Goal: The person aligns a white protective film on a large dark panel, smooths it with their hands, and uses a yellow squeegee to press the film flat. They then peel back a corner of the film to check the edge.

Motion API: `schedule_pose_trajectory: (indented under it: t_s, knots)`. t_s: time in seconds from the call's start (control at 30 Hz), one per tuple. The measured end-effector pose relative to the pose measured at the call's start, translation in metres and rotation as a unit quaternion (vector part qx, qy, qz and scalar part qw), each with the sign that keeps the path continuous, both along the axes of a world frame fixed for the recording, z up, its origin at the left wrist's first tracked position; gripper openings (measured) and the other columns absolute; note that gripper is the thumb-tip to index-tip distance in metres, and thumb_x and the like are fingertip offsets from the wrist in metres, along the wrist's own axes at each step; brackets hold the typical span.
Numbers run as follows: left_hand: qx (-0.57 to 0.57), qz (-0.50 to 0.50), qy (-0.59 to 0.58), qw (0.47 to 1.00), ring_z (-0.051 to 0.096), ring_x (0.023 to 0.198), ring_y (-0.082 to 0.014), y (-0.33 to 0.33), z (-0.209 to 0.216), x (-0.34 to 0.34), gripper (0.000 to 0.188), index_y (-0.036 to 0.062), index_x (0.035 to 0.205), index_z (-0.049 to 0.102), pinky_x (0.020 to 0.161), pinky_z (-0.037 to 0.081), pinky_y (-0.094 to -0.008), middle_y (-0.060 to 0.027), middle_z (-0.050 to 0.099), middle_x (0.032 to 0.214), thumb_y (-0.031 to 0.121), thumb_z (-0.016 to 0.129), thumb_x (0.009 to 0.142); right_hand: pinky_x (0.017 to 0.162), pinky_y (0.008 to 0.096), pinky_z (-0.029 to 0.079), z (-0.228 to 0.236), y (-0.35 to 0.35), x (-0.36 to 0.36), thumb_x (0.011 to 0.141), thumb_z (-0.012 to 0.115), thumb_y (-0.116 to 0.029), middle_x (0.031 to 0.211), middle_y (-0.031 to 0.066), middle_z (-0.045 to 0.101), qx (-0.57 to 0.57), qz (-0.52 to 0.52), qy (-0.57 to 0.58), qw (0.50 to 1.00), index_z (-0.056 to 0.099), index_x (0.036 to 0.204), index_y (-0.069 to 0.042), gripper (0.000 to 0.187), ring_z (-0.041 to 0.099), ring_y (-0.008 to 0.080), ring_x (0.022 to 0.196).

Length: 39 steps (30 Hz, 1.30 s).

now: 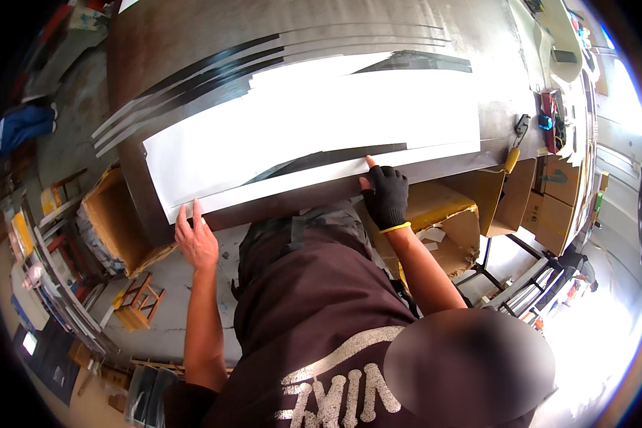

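Observation:
A long narrow white strip (pixel 292 180) lies along the near side of a large white sheet (pixel 378 110) on the dark table (pixel 321 25). My left hand (pixel 197 239) is bare, its fingers stretched onto the strip's left end. Toward the right, my right hand (pixel 386 196) wears a black fingerless glove with a yellow cuff. Its index fingertip touches the strip, and the thumb sits apart from it below. Between strip and sheet shows a dark, tapering piece (pixel 321 160). Several dark strips (pixel 214 64) are spread beyond the sheet, at the far left.
A yellow-handled tool (pixel 512 158) lies at the table's right edge, near a red box (pixel 551 114) of small items. Cardboard boxes (pixel 558 207) stand on the right; an open carton (pixel 110 214) is left. A small wooden stool (pixel 141 303) stands on the floor.

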<state>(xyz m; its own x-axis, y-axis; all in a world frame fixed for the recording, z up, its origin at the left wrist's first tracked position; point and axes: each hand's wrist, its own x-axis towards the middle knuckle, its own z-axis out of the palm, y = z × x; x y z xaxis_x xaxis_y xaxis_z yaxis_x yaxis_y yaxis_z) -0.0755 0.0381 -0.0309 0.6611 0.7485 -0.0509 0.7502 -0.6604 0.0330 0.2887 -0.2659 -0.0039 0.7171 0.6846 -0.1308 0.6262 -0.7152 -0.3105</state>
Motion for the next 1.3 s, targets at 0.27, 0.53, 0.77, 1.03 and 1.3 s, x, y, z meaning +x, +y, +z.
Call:
schedule_pose_trajectory:
  t_s: [0.27,0.53,0.77,1.03,1.3]
  knots:
    - [-0.008,0.005,0.007,1.0,0.052,0.141,-0.0422,-0.002,0.005,0.003,0.058,0.0195,0.165,0.053,0.117,0.043,-0.0559,-0.0171,0.048,0.161,0.014,0.058,0.108,0.09,0.0509,0.049,-0.003,0.001,0.003,0.098,0.075,-0.033,0.108,0.0136,0.072,-0.025,0.009,0.002,1.0,0.061,0.154,-0.016,0.06,0.068,0.037,0.101]
    - [-0.003,0.006,0.013,1.0,0.052,0.141,-0.042,-0.002,0.004,0.005,0.063,0.0196,0.165,0.051,0.116,0.044,-0.0562,-0.0175,0.049,0.159,0.011,0.063,0.104,0.088,0.0506,0.051,-0.005,-0.001,0.008,0.098,0.076,-0.032,0.106,0.0147,0.072,-0.016,0.016,0.018,1.0,0.06,0.155,-0.016,0.061,0.068,0.0375,0.098]
    - [0.008,0.001,0.004,1.0,0.051,0.141,-0.0419,-0.003,0.0,0.005,0.064,0.0187,0.165,0.051,0.115,0.044,-0.0574,-0.0172,0.048,0.158,0.011,0.063,0.103,0.086,0.0514,0.051,-0.003,0.001,0.009,0.097,0.077,-0.03,0.103,0.0145,0.072,-0.011,0.021,0.024,0.999,0.059,0.157,-0.017,0.063,0.068,0.0378,0.096]
    - [-0.004,0.007,-0.007,1.0,0.051,0.141,-0.0426,-0.004,0.002,0.005,0.061,0.0176,0.166,0.05,0.116,0.042,-0.0574,-0.0173,0.048,0.158,0.01,0.06,0.105,0.085,0.0515,0.051,0.0,0.002,0.012,0.096,0.077,-0.029,0.1,0.0141,0.072,0.005,0.014,0.037,0.999,0.061,0.155,-0.018,0.062,0.069,0.038,0.094]
    - [0.01,-0.007,-0.023,1.0,0.05,0.144,-0.0409,-0.004,0.0,0.007,0.057,0.0135,0.163,0.053,0.119,0.041,-0.0561,-0.0158,0.048,0.161,0.011,0.059,0.106,0.085,0.0511,0.052,-0.002,0.004,0.01,0.094,0.078,-0.026,0.1,0.0146,0.073,0.036,-0.02,0.052,0.998,0.065,0.149,-0.018,0.057,0.07,0.038,0.094]
